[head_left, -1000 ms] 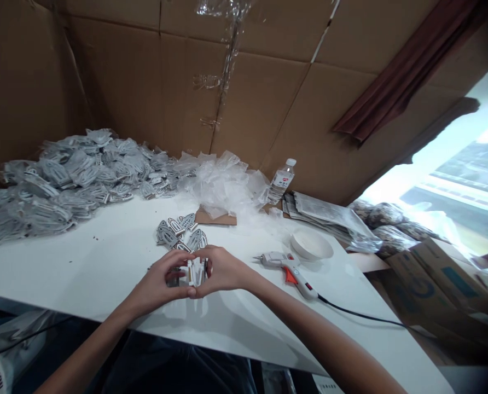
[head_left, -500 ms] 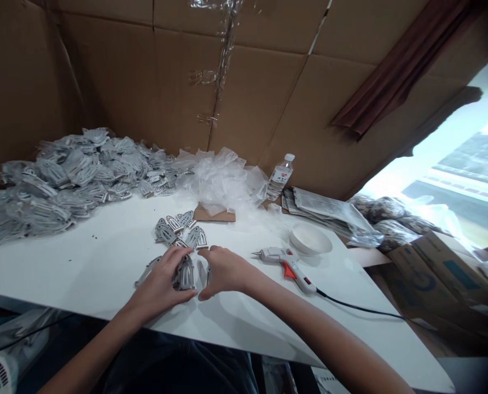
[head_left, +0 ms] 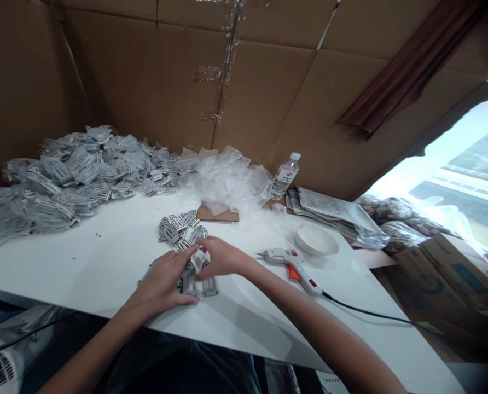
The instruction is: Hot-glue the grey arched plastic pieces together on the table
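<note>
My left hand (head_left: 164, 282) is curled around a few small grey arch-shaped pieces (head_left: 190, 283), thumb nearest the table's front edge. Fingers and palm hide part of them. Over these pieces from the right comes my right hand (head_left: 221, 258), thumb and fingers bent and partly blurred; whether it grips one cannot be made out. Just below it a separate grey arch-shaped piece (head_left: 210, 286) is on the white table (head_left: 104, 262). Beyond both hands lies a loose cluster of similar grey pieces (head_left: 178, 227) with brown-and-white edges. Another piece shows partly behind my left wrist.
A glue gun (head_left: 293, 268) with an orange trigger and black cord lies to the right, near a white bowl (head_left: 315, 241). At the back are a heap of bagged grey pieces (head_left: 83, 169), crumpled clear plastic bags (head_left: 227, 178), a water bottle (head_left: 285, 176) and flat packs (head_left: 334, 213).
My right hand has shifted up and left, closer to my left hand. The grey piece formerly mostly hidden under it now shows on the table. The view has turned slightly left.
</note>
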A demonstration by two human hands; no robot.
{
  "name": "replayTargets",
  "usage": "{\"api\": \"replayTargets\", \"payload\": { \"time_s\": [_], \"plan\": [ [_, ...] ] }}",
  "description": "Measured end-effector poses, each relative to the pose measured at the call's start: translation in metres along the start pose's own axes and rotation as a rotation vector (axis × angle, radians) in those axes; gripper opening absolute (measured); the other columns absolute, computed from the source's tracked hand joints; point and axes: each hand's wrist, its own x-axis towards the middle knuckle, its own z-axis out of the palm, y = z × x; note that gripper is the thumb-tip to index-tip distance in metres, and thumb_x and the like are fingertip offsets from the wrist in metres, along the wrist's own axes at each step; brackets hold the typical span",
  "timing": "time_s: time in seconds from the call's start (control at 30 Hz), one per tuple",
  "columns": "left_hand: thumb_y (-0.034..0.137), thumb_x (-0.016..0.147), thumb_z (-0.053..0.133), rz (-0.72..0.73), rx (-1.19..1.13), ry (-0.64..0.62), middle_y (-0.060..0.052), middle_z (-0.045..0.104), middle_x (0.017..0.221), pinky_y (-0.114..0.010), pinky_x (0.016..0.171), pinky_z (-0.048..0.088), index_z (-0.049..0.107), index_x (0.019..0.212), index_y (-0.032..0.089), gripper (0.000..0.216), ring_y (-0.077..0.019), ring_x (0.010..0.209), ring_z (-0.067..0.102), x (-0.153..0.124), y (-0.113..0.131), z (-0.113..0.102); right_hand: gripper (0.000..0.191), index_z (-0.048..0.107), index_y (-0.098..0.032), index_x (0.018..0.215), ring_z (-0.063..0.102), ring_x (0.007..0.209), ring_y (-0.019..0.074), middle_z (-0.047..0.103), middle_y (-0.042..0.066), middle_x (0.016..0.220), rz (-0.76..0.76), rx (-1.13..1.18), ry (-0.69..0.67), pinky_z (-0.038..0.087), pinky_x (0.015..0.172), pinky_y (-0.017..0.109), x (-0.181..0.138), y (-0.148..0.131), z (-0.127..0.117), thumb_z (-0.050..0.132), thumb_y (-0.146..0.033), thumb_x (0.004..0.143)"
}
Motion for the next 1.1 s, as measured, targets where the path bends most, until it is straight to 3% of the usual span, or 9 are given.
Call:
{"api": "replayTargets", "payload": {
  "time_s": [0.07,0.13,0.33,0.5,0.63,0.73,0.83,0.93,1.1],
  "plan": [
    [0.037,0.07,0.085,0.007,0.005,0.021,-0.012,0.057,0.142,-0.05,0.107,0.043,0.028,0.154,0.027,0.103,-0.0353,0.128,0.052,0.0,-0.004,-0.003,0.046,0.063,-0.017,0.111,0.062,0.093,0.0209,0.067,0.008,0.105,0.053,-0.005,0.059,0.047,0.072,0.028,0.013,-0.002,-0.003,0.074,-0.047,0.077],
    [0.045,0.072,0.083,0.006,0.002,0.044,-0.013,0.053,0.146,-0.049,0.108,0.042,0.031,0.153,0.026,0.098,-0.0351,0.131,0.051,0.001,-0.009,-0.01,0.04,0.063,-0.016,0.111,0.063,0.089,0.0194,0.067,0.007,0.102,0.092,-0.02,0.103,0.048,0.071,0.029,0.026,-0.006,-0.003,0.066,-0.046,0.085],
    [0.055,0.083,0.069,-0.172,0.104,0.202,-0.012,0.054,0.144,-0.044,0.101,0.047,0.034,0.15,0.025,0.082,-0.0336,0.127,0.055,0.017,-0.036,-0.046,0.037,0.061,-0.016,0.118,0.063,0.099,0.0192,0.065,0.007,0.112,0.131,-0.123,0.12,0.054,0.086,0.04,0.058,-0.028,0.01,0.064,-0.042,0.092],
    [0.047,0.08,0.071,-0.214,0.133,0.235,-0.014,0.053,0.143,-0.041,0.097,0.048,0.034,0.149,0.024,0.082,-0.0342,0.129,0.053,0.038,-0.056,-0.05,0.034,0.062,-0.015,0.117,0.063,0.102,0.0198,0.064,0.008,0.115,0.152,-0.14,0.099,0.055,0.09,0.042,0.064,-0.036,0.014,0.064,-0.04,0.093],
    [0.039,0.075,0.073,-0.21,0.13,0.193,-0.012,0.06,0.131,-0.037,0.089,0.05,0.04,0.143,0.023,0.077,-0.0331,0.12,0.059,0.051,-0.061,-0.046,0.04,0.061,-0.016,0.122,0.062,0.107,0.0222,0.064,0.008,0.116,0.143,-0.028,0.141,0.052,0.094,0.046,0.048,-0.028,0.003,0.068,-0.038,0.089],
    [0.032,0.074,0.071,-0.216,0.131,0.166,-0.012,0.058,0.132,-0.037,0.093,0.05,0.041,0.142,0.022,0.075,-0.033,0.123,0.057,0.057,-0.062,-0.046,0.048,0.059,-0.018,0.126,0.064,0.101,0.021,0.068,0.006,0.108,0.167,0.16,0.174,0.053,0.091,0.039,0.026,-0.015,-0.007,0.07,-0.035,0.083],
    [0.027,0.073,0.068,-0.234,0.134,0.15,-0.015,0.056,0.138,-0.039,0.099,0.048,0.038,0.145,0.02,0.079,-0.0335,0.128,0.054,0.056,-0.059,-0.05,0.041,0.055,-0.019,0.131,0.068,0.093,0.0173,0.07,0.007,0.103,0.231,0.413,0.155,0.056,0.077,0.029,-0.002,0.001,-0.01,0.049,-0.036,0.094],
    [0.029,0.072,0.067,-0.227,0.129,0.113,-0.019,0.047,0.149,-0.04,0.103,0.046,0.03,0.152,0.015,0.089,-0.036,0.134,0.049,0.042,-0.054,-0.063,0.047,0.05,-0.018,0.136,0.07,0.091,0.0171,0.071,0.009,0.103,0.326,0.611,0.126,0.058,0.071,0.029,-0.032,0.016,-0.005,0.027,-0.031,0.097],
    [0.037,0.072,0.069,-0.216,0.096,-0.052,-0.012,0.047,0.153,-0.03,0.081,0.055,0.031,0.155,0.026,0.092,-0.0352,0.132,0.054,0.002,-0.053,-0.098,0.043,0.058,-0.019,0.128,0.069,0.095,0.0195,0.069,0.011,0.107,0.476,0.715,0.142,0.059,0.073,0.032,-0.065,0.026,0.013,0.036,-0.028,0.092]
  ]
}}
